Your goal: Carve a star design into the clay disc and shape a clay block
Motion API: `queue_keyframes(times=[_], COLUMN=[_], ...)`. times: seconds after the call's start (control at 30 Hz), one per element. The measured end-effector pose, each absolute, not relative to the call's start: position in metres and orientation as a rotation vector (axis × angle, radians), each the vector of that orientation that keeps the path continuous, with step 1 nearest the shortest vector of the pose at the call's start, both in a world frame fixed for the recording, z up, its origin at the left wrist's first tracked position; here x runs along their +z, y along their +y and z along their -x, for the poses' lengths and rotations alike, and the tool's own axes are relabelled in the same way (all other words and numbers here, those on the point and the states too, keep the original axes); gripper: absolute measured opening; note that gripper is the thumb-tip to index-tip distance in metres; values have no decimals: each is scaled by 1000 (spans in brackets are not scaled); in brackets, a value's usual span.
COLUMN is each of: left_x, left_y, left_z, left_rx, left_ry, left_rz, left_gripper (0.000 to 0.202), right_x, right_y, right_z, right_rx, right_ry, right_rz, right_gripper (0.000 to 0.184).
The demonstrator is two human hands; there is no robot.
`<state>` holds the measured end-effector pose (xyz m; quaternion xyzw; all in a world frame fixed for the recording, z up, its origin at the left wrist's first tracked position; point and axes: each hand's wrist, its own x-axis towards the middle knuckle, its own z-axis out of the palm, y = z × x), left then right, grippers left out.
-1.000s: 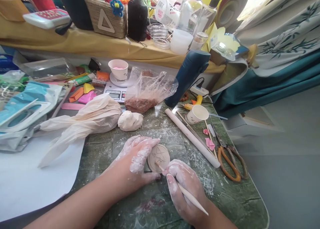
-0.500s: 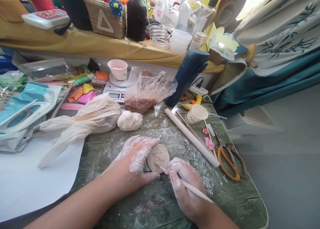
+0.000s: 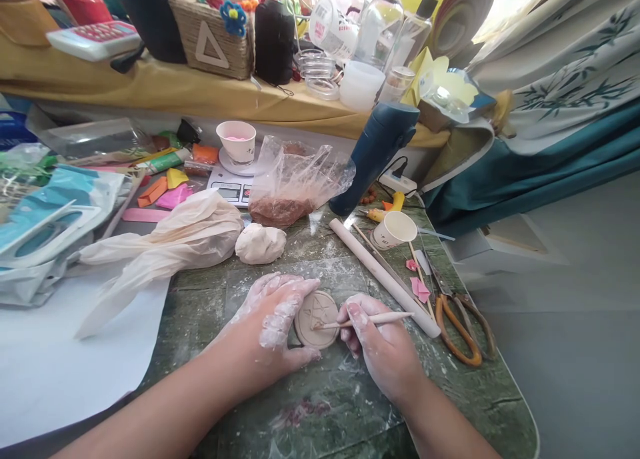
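The left hand [image 3: 273, 322] curves, half spread, around the left edge of a flat, round, grey clay disc [image 3: 320, 312] on the dark green tabletop [image 3: 470, 392]. The right hand [image 3: 383, 345] pinches a thin, pale, pointed wooden stick [image 3: 393, 317], its tip at the disc's scratched lines.
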<state>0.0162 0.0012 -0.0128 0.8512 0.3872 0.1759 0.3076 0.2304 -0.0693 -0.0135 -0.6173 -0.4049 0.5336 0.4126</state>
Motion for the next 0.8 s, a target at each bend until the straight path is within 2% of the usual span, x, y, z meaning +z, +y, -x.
queue_keyframes(times=[0.8], left_x=[-17], left_y=[0], left_z=[-15], left_rx=[405], left_ry=[1060], left_rz=[-2237], left_gripper=[95], right_x=[-12], right_y=[-68], right_z=[-229], right_rx=[1143], right_ry=[-883], right_rz=[1595], right_gripper=[50])
